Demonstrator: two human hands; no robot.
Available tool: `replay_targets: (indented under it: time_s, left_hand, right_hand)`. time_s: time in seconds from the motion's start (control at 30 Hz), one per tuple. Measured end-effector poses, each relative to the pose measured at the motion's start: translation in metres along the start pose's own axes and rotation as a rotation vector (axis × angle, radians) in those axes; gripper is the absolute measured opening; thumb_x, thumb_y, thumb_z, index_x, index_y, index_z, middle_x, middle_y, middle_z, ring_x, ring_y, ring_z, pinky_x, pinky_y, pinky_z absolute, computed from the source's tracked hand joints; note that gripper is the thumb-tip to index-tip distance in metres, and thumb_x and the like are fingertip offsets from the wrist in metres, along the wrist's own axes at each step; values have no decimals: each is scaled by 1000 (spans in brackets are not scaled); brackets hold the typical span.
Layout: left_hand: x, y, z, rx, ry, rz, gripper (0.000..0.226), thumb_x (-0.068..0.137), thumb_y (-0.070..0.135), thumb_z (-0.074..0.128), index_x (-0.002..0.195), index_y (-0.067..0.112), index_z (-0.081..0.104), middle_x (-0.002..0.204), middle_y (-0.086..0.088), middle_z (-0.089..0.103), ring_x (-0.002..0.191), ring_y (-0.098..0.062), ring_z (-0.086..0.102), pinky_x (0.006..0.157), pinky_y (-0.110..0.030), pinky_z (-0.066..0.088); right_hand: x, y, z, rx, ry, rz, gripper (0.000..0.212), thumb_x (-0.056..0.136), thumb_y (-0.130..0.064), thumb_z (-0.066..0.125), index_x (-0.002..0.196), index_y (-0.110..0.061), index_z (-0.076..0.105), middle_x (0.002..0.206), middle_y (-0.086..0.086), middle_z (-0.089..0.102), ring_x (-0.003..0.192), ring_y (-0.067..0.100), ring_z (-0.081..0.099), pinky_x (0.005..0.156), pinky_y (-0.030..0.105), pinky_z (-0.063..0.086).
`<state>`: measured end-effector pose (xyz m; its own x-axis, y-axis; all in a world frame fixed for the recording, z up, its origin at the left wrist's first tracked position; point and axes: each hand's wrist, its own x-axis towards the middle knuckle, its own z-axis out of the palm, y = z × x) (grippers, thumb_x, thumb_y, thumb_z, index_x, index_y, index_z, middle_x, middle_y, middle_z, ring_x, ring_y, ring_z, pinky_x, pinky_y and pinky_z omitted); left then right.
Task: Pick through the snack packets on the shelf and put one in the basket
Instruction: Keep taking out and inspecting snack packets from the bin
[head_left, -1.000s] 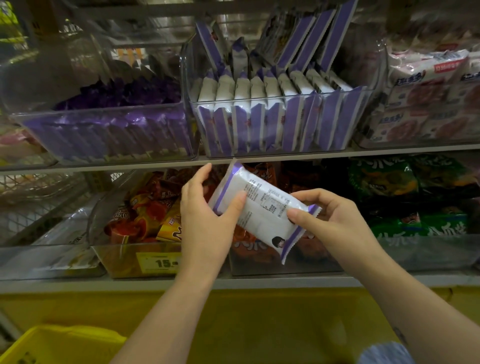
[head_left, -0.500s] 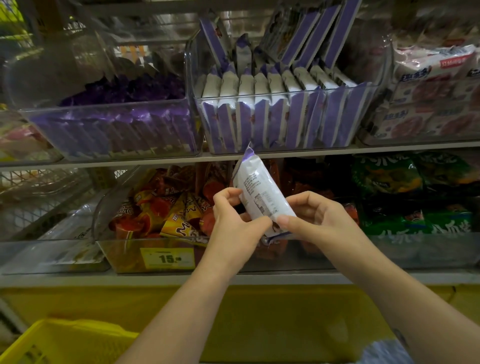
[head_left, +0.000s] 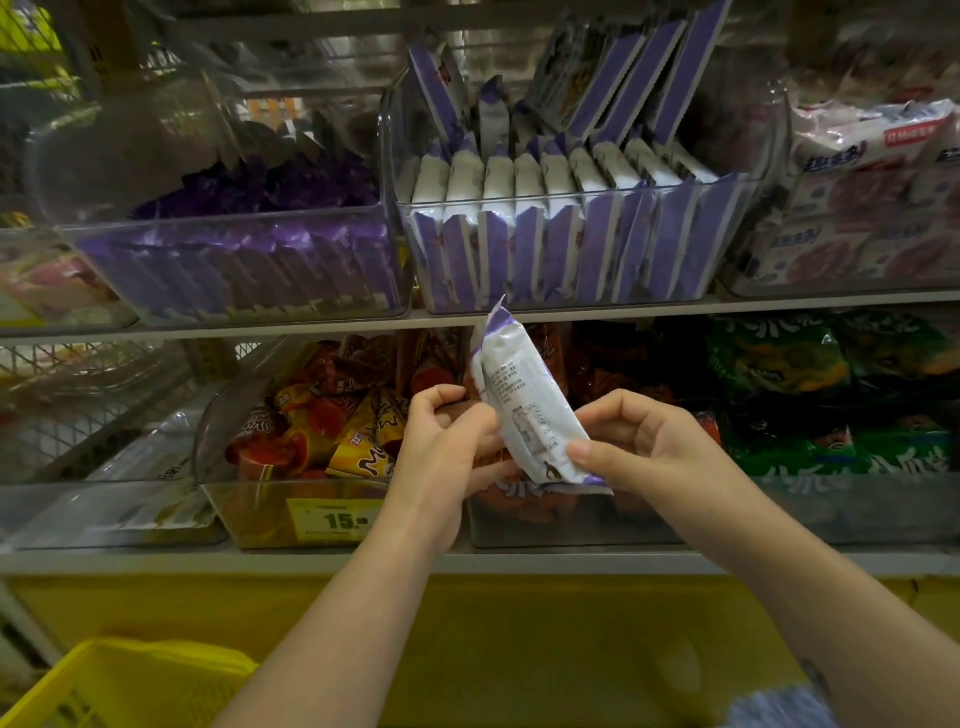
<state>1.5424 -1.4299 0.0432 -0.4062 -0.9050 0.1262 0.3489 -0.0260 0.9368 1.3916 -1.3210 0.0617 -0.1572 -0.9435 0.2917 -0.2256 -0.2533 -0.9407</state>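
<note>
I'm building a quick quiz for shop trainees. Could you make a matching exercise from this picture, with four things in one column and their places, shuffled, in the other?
Things
1. held packet
2. basket
3. price tag
4. green packets

Places
A. lower shelf, far right
B. on the front of a bin
C. between the left hand and the right hand
D. bottom left corner of the view

Pairs: 1-C, 2-D, 3-B, 4-A
</note>
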Motion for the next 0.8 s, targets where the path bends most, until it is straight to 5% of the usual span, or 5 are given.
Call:
replay_targets:
  time_s: [0.27, 0.43, 0.57, 0.7, 0.8]
  left_hand:
    - [-16, 18, 0, 167, -127, 10, 49, 72, 42, 73, 113, 26, 50, 120, -2, 62, 99, -13, 70, 68, -34, 60]
    - [-36, 57, -13, 309, -366, 83, 67, 71, 20, 83, 121, 43, 45, 128, 9, 56, 102, -13, 70, 75, -35, 60]
    - [-46, 101, -14, 418, -524, 227, 82, 68, 25, 83, 129, 60, 41, 136, 23, 52, 117, -14, 63, 84, -35, 58]
    - [-40, 140, -3, 406, -452, 400, 71, 73, 17, 76, 126, 56, 48, 126, 23, 63, 111, -10, 65, 80, -26, 57]
    - [-29, 167, 7, 432, -375, 503, 57, 77, 20, 74, 127, 41, 56, 115, 13, 71, 103, -11, 69, 81, -22, 56]
  right_hand:
    - [-7, -13, -6, 130, -70, 83, 43, 72, -25, 72, 112, -16, 58, 102, 3, 76, 94, 22, 73, 68, 25, 58]
    - [-14, -44, -10, 311, -151, 72, 64, 73, -13, 70, 130, -28, 46, 113, 11, 72, 100, 30, 71, 70, 32, 60]
    - [-13, -81, -8, 335, -190, -36, 85, 76, -4, 66, 135, -53, 31, 118, 7, 70, 106, 29, 69, 73, 36, 60]
    - [5, -118, -6, 134, -79, -120, 93, 73, -13, 70, 145, -50, 23, 121, -3, 64, 102, 17, 70, 75, 34, 60]
    - [28, -137, -6, -44, -40, -217, 71, 88, -2, 63, 125, -57, 37, 115, -15, 62, 86, 8, 71, 66, 23, 56]
